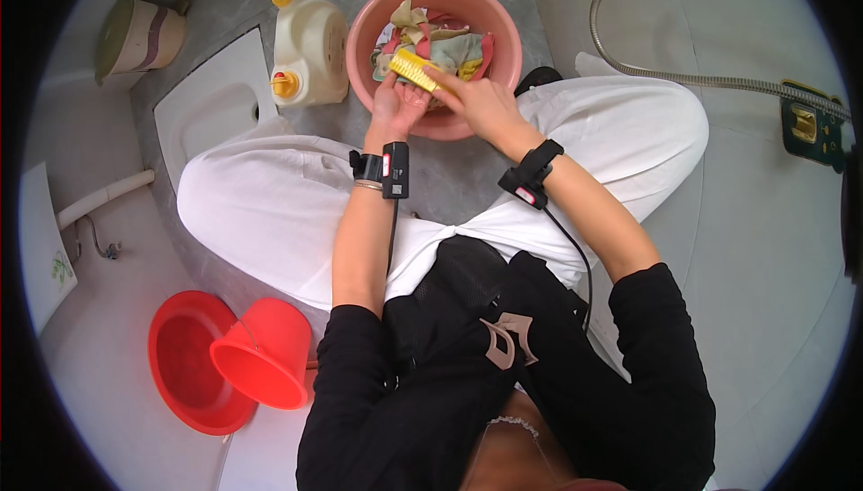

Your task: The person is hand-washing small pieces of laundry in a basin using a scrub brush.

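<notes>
A pink plastic basin [510, 39] stands on the floor before me, with several wet-looking cloths [455, 51] inside, in pale green, cream, pink and yellow. Over its near part my right hand [482, 103] grips a yellow scrub brush [411, 69], whose pale bristle side faces up. My left hand [399, 105] is palm up beneath the brush, its fingers partly spread at the brush's lower edge; whether they touch it I cannot tell. Left of the basin stands a large cream jug [310, 52] with a yellow pump top and an orange-yellow cap.
A white squat toilet [219, 96] is set in the floor at the left, near a lidded bin [145, 36]. At lower left are a red basin [192, 363] and a red bucket [270, 356]. A metal shower hose [674, 76] hangs at the right.
</notes>
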Demonstrator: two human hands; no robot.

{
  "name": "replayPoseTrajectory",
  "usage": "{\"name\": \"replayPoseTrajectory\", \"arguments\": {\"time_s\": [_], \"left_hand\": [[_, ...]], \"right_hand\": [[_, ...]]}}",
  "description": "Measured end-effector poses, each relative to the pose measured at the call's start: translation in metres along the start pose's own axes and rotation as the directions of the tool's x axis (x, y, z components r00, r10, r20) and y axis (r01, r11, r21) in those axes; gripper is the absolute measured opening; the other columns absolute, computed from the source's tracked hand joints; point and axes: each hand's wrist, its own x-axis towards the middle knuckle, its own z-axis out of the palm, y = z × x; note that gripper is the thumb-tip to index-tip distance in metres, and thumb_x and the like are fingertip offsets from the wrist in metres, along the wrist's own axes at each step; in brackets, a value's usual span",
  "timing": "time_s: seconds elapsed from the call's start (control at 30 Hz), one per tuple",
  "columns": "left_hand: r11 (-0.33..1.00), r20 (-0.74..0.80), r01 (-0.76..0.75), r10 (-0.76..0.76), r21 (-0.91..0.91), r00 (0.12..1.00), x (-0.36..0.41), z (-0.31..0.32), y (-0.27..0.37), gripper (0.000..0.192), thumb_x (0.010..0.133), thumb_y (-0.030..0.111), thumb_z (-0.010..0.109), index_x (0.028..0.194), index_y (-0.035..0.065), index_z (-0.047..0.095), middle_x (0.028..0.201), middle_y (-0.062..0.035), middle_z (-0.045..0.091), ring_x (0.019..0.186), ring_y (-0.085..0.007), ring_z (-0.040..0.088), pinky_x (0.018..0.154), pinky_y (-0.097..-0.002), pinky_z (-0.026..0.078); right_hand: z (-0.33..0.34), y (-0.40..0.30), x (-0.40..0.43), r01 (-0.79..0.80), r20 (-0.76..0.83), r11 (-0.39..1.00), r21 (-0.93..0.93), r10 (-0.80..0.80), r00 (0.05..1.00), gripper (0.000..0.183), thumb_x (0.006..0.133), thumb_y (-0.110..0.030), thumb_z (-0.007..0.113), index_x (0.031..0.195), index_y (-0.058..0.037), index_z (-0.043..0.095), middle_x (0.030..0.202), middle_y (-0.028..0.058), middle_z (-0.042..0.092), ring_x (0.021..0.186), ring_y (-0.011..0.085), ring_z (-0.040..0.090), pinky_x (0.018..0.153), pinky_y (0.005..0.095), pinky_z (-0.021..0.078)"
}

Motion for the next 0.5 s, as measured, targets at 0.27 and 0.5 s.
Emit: {"name": "replayPoseTrajectory", "arguments": {"time_s": [0.27, 0.5], "left_hand": [[0.973, -0.074, -0.021, 0.039, 0.23, 0.996, -0.001, -0.009, 0.007, 0.04, 0.102, 0.025, 0.027, 0.135, 0.0048, 0.036, 0.135, -0.0131, 0.048, 0.122, -0.028, 0.049, 0.101, -0.0434, 0.044], [0.942, -0.034, -0.086, 0.102, 0.325, 0.994, 0.001, -0.03, 0.01, 0.042, 0.098, 0.023, 0.04, 0.135, 0.0036, 0.035, 0.134, -0.0167, 0.047, 0.119, -0.0313, 0.051, 0.099, -0.0419, 0.045]], "right_hand": [[-0.011, 0.02, 0.019, 0.123, -0.331, 0.787, 0.605, 0.108, 0.937, 0.05, 0.092, -0.035, 0.057, 0.131, -0.006, 0.051, 0.112, 0.0167, 0.065, 0.107, 0.0256, 0.061, 0.094, 0.0327, 0.0435], [-0.026, 0.031, 0.034, -0.248, 0.07, 0.381, 0.891, 0.423, 0.903, 0.049, 0.091, -0.032, 0.058, 0.131, -0.0054, 0.048, 0.057, -0.0011, 0.046, 0.037, 0.0059, 0.04, 0.034, 0.021, 0.0305]]}}
